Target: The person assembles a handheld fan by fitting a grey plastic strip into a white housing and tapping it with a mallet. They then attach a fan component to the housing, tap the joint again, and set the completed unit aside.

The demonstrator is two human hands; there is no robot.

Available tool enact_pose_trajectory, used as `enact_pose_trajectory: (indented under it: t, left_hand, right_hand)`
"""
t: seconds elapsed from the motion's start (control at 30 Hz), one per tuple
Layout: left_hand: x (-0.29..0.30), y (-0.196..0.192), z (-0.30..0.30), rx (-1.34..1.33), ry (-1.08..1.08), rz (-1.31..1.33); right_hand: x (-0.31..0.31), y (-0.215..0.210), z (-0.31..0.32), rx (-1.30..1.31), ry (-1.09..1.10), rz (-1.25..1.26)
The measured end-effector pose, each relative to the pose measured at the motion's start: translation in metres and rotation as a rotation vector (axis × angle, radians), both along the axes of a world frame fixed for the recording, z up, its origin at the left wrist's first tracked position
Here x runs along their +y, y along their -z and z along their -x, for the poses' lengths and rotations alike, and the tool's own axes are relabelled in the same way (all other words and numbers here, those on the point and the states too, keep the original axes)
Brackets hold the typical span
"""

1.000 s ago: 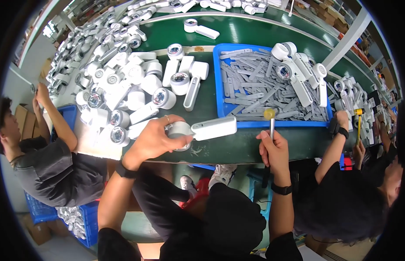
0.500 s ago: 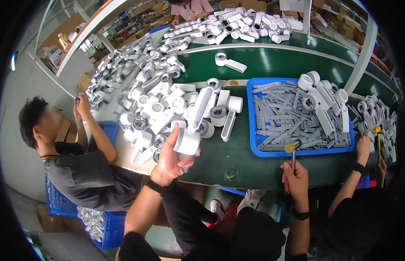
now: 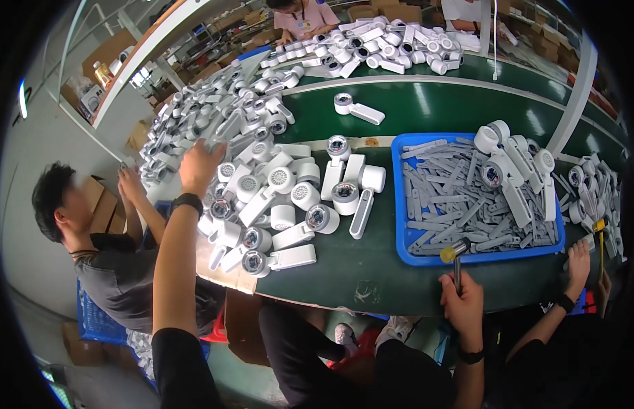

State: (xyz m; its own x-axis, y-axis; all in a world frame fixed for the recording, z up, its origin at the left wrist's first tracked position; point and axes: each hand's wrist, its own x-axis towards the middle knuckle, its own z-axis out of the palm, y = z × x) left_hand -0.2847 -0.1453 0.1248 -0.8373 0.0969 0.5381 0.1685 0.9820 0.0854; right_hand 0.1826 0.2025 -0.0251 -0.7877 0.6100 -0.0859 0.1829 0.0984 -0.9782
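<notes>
While the right grip (image 3: 461,300) clasps it, the mallet (image 3: 456,253) protrudes headfirst.

Left hand (image 3: 200,168) shifted over heaped white units (image 3: 248,185).

Left arm outstretched, left hand (image 3: 200,169) well forward; right hand (image 3: 463,303) nearer body, fingers curled, thumb upward

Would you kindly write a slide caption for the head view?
Left hand over piled white devices, right hand holding a yellow-faced hammer near a blue tray.
</notes>
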Motion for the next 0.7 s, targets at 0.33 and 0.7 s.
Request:
enact_pose_trajectory:
  t: [0.33, 0.7]
  left_hand:
    - [0.026, 0.038, 0.034, -0.109, 0.025, 0.274]
    - [0.038, -0.021, -0.023, -0.175, 0.229, -0.142]
  right_hand:
    - [-0.001, 0.001, 0.003, -0.014, 0.046, 0.064]
    - [-0.002, -0.001, 0.005, 0.042, 0.016, 0.085]
